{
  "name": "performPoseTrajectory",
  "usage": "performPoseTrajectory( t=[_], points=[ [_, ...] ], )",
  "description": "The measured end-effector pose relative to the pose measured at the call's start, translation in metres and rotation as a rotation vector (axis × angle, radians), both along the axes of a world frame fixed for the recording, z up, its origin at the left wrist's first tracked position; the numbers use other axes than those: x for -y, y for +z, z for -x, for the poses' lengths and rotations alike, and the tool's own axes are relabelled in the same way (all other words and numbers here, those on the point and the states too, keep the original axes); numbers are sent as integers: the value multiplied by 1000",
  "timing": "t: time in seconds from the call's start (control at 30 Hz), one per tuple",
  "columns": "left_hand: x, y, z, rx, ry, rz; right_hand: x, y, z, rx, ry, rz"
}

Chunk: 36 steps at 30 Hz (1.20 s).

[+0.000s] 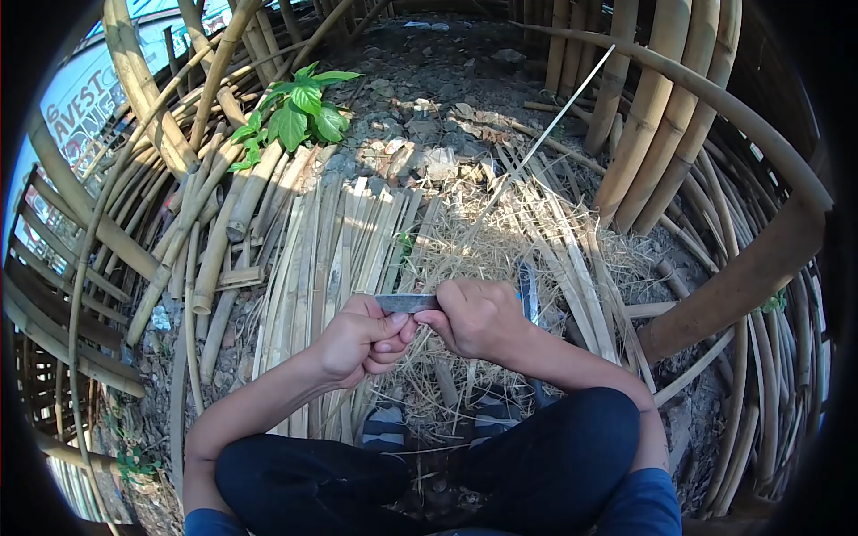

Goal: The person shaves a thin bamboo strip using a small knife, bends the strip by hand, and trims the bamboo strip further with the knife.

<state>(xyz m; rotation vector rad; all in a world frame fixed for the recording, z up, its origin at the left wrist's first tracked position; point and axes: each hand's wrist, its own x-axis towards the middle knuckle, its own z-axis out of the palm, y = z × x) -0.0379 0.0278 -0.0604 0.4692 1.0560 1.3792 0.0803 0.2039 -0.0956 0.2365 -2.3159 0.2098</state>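
Note:
My right hand (478, 317) is closed round a knife (407, 303), its handle hidden in my fist. The short grey blade points left across the gap between my hands. My left hand (366, 344) is closed in a pinch at the blade's far end, thumb and curled fingers just below it. A long, thin bamboo strip (569, 105) slants up and away to the right; its line runs down to the pinch between my hands, where its lower end is hidden. Both hands are above my knees, over straw-like shavings (465, 223).
Split bamboo slats (313, 241) lie in rows ahead, with more slats (567, 268) on the right. Thick bamboo poles (657, 116) stand at right, and a large pole (733, 277) slants near my right arm. Poles are stacked at left beside a green plant (299, 107).

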Motion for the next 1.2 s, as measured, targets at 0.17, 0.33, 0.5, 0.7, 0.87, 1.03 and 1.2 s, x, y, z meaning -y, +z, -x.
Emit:
performPoseTrajectory(
  t=[0.17, 0.33, 0.5, 0.7, 0.87, 1.03, 1.2],
  points=[
    [6, -2, 1, -26, -12, 8, -21, 15, -2, -5, -160, 190],
    [5, -9, 2, 14, -50, 1, -28, 19, -8, 97, -213, 293],
    [-1, -7, 2, 99, -15, 48, 2, 3, -2, 123, 101, 133],
    [-5, -15, 0, -354, -4, 2, -3, 4, -2, 116, 62, 307],
    [-7, -12, -3, -364, -67, 6, 1, 0, 1, 119, 160, 1037],
    [-3, -18, -5, -401, -6, -12, -12, 14, 3, 86, 106, 1372],
    [-1, -12, -4, -540, 85, -1, -19, 11, -1, 21, 35, 1230]
  ],
)
